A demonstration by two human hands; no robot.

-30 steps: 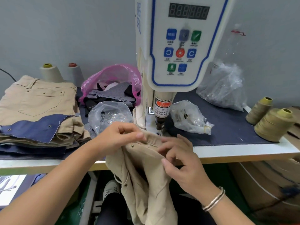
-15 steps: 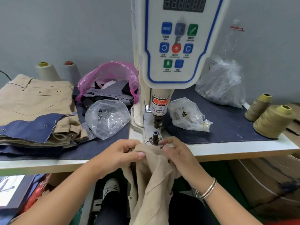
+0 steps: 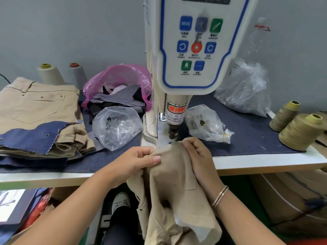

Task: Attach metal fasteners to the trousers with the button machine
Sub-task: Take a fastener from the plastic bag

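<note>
Beige trousers hang over the table's front edge, their top edge lying under the punch of the white button machine. My left hand pinches the cloth at the left of the punch. At the right, my right hand grips the fabric with curled fingers just in front of the punch. The lower die is covered by the cloth. A clear bag of metal fasteners lies left of the machine, and a second small bag lies right of it.
A stack of beige trousers with a navy piece fills the left of the table. A pink bag of fabric scraps sits behind. Thread cones stand at the right edge, two more at the back left. A large clear bag leans on the wall.
The trousers' edge has moved forward over the lower die, which showed bare half a second ago. Both hands shifted up toward the punch with the cloth.
</note>
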